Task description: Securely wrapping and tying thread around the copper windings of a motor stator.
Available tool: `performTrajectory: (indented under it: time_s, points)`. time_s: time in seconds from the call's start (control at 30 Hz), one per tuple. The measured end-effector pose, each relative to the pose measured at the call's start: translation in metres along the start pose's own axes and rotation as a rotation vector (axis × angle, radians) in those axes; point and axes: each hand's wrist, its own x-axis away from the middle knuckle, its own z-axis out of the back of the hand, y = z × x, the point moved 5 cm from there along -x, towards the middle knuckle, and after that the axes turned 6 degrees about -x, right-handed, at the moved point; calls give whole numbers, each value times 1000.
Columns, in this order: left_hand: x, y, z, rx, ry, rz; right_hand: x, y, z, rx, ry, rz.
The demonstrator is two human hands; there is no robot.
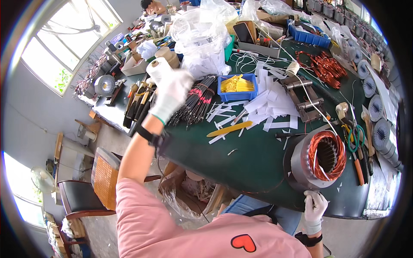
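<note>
My left hand (174, 89), in a white glove, reaches out over the far left of the bench and is smeared by motion. It is close to a white cone of thread (158, 69) and above a bundle of black leads with red bands (195, 99); whether it touches either I cannot tell. Down at the front edge, my gloved right hand (315, 205) is closed, its fingers curled together. What it may hold is too small to make out. Just beyond it stands a grey motor stator (303, 161) with copper windings (316, 148) around its bore.
A blue bin of yellow strips (237, 86) sits mid-bench beside white paper slips (275, 101) and a yellow pointed tool (229, 128). Green-handled scissors (356, 138) and pliers lie right of the stator. Copper coils (322, 69) are at the back right; hammers (140, 101) lie far left.
</note>
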Motion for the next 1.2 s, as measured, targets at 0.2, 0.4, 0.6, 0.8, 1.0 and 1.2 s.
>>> performTrajectory:
  time_s: [0.2,0.4,0.6,0.8,1.0,1.2]
  points:
    - [-23,-104,-57,-16,-218,268,0,-1,1,40,3,-27]
    - [-21,-103,-105,14,-385,494,-1,-1,3,89,25,-18]
    - [10,-101,-96,216,46,437,-7,-11,7,97,49,74]
    - [47,-153,11,478,309,804,5,-27,6,24,-25,494]
    - [15,-107,219,849,364,793,-21,-143,-67,-434,-456,691]
    - [34,29,326,1279,68,730,-8,-212,-182,-1797,-1262,-390]
